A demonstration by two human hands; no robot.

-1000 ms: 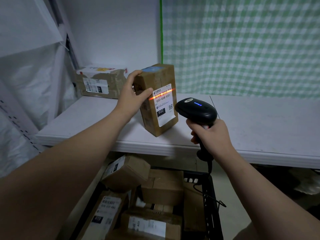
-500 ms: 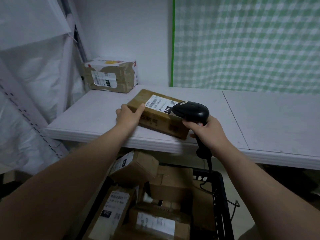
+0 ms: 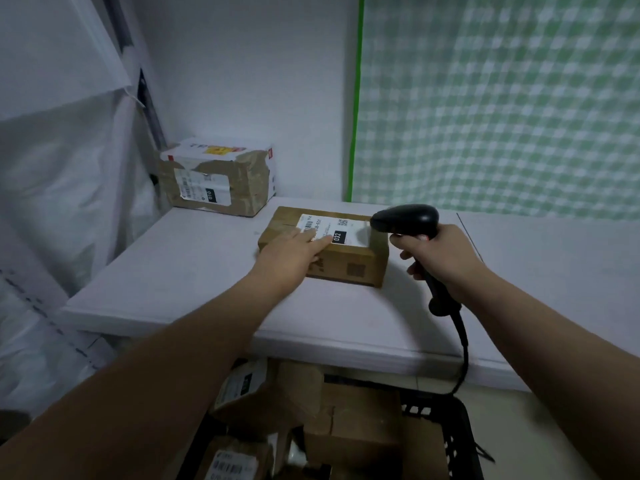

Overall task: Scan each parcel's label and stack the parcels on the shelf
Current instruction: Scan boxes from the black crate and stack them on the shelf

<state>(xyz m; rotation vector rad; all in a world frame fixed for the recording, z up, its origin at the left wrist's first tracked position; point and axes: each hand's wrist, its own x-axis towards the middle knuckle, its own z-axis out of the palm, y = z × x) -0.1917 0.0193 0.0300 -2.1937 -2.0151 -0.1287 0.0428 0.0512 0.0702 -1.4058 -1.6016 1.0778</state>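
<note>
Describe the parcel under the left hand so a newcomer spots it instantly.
On the white shelf, look mid-shelf, under the left hand: a flat brown parcel, label up. Its black tag reads 032, unlike the torn, white-topped box in the back corner.

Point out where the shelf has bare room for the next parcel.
Widest: the shelf right of the scanner, below the checked curtain. Also the front-left strip between the corner parcel and the shelf edge. Crowded: the crate underneath.
</note>
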